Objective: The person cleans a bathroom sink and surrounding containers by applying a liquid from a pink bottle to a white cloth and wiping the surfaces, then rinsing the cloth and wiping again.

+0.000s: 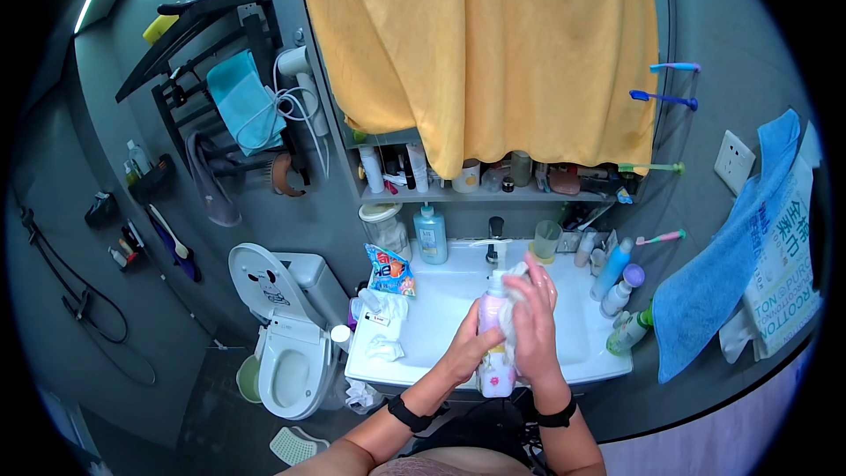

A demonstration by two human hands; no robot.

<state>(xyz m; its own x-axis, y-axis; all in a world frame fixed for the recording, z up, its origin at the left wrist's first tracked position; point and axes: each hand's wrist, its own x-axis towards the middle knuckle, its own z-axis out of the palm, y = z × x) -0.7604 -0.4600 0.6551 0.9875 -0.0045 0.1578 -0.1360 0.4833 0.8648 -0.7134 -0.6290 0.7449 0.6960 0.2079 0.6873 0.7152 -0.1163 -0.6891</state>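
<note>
Over the front of the white sink (438, 307), my left hand (469, 342) is wrapped round a pale pink pump bottle (496, 381) with a white pump top. The bottle stands upright in my grip. My right hand (535, 328) presses a crumpled white tissue or cloth (508, 316) against the bottle's right side and neck; its exact kind is hard to tell. Behind the pump top is the dark faucet (495, 227), partly hidden. On the sink's left ledge lie a blue snack-like packet (389, 271) and crumpled white tissues (385, 349).
A blue pump bottle (430, 234) and a clear lidded jar (384, 227) stand at the back left. Several bottles (614, 269) line the right ledge. A yellow cloth (493, 53) hangs over the mirror cabinet. The toilet (291, 375) is left, a blue towel (705, 273) right.
</note>
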